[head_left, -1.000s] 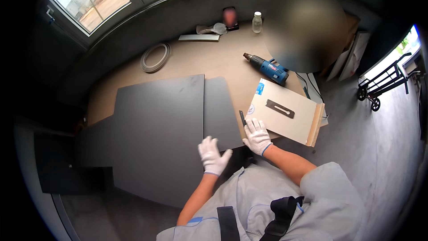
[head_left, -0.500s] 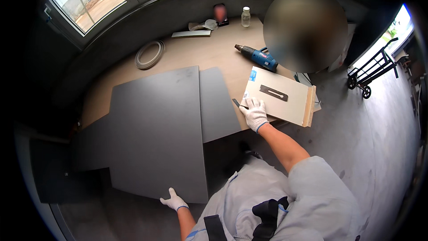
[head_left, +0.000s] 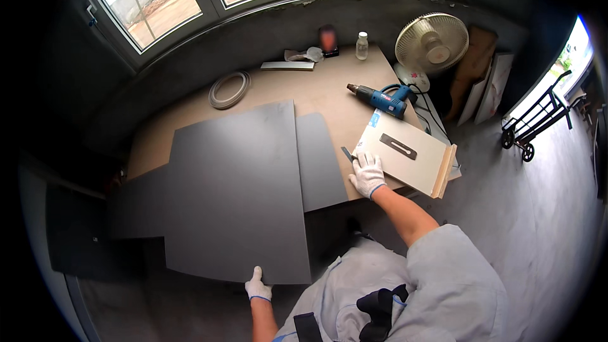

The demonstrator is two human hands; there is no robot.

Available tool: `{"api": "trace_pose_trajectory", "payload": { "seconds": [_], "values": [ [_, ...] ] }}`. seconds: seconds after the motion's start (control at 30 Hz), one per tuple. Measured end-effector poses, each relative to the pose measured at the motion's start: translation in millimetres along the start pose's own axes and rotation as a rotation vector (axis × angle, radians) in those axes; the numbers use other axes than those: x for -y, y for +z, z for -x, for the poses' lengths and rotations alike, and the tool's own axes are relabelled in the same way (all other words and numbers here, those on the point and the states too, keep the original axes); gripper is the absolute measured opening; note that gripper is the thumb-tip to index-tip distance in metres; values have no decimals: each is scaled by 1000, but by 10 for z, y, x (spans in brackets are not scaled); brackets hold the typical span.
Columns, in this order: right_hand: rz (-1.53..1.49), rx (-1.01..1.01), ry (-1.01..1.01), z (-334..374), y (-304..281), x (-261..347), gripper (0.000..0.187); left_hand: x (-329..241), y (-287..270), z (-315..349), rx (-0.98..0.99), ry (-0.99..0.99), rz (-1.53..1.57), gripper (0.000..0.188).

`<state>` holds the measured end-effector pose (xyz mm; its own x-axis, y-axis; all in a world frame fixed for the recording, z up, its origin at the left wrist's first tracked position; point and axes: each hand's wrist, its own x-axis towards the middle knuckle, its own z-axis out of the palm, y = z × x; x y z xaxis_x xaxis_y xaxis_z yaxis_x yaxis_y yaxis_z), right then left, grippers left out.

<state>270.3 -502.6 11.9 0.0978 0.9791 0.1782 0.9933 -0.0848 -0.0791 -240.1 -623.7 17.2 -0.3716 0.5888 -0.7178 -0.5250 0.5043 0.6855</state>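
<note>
The left hand (head_left: 258,288) is closed on the near edge of the panel (head_left: 237,196), the grey one, close to its right corner. The thumb lies on the upper face, and the other fingers go under the edge, where they are hidden. This panel lies on the table (head_left: 326,76), with its near part out past the table's edge, and it covers a part of a smaller grey sheet (head_left: 320,158) at its right side.

The right hand (head_left: 367,175), also in a white glove, is placed at the left edge of the pale board (head_left: 424,168), palm down. A thin dark tool (head_left: 348,153) is just beside its fingertips; one cannot tell if the fingers grip it. On the board rests a slotted plate (head_left: 387,140), which is dark.

Behind the board, the blue heat gun (head_left: 383,98) lies on its side with the nozzle toward the left. Farther back are a coil (head_left: 219,99), a bottle (head_left: 361,49) standing upright and a pale strip (head_left: 287,66). A fan (head_left: 437,44) stands beyond the table's right end, and a trolley (head_left: 535,117) is well apart on the floor.
</note>
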Motion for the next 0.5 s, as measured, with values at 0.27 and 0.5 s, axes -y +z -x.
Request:
{"api": "trace_pose_trajectory", "payload": {
  "seconds": [0.27,0.5],
  "values": [
    [-64,16,-26,127,48,-79,61,581,882,577,-9,-51,27,45],
    [28,208,119,-613,27,92,65,712,972,820,-49,-128,-18,45]
  ]
}}
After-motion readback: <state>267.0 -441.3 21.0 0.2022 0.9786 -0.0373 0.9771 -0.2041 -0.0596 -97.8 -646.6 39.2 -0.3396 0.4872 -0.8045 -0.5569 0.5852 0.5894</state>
